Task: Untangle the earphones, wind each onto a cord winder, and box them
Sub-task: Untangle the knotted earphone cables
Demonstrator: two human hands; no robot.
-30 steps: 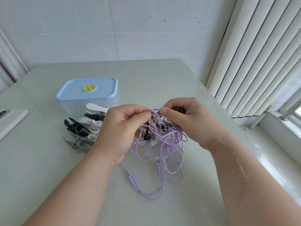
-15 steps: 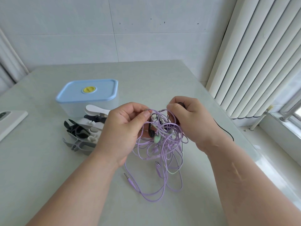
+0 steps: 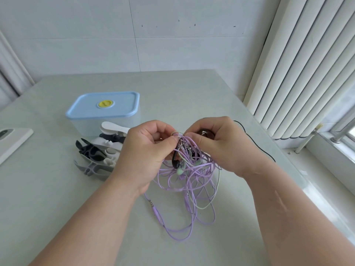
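Both hands picking at the top of the earphones tangle, mid-counter.

Left hand (image 3: 146, 152) pinches purple strands between thumb and forefinger. The right hand (image 3: 221, 146) pinches the same knot from its 3 o'clock side, something dark tucked under its curled fingers. The earphones (image 3: 192, 179) hang from both grips, lower loops and jack plug (image 3: 153, 206) lying on the counter (image 3: 48, 189) at 6 o'clock. Delta: 1 s ago no black cable (image 3: 257, 144) showed; now it trails from behind the right hand toward 4 o'clock, longer than 0.5 s ago. Hands hardly moved. Counter is pale grey-green: white device (image 3: 11, 143) at far 9 o'clock, blue-lidded box (image 3: 103, 108) closed at 10 o'clock of the tangle, cord winders (image 3: 98, 150) piled just in front of the box. Tiled wall (image 3: 134, 35) at 12 o'clock, vertical blinds (image 3: 307, 64) at 2 o'clock, window sill (image 3: 336, 160) at 3 o'clock.
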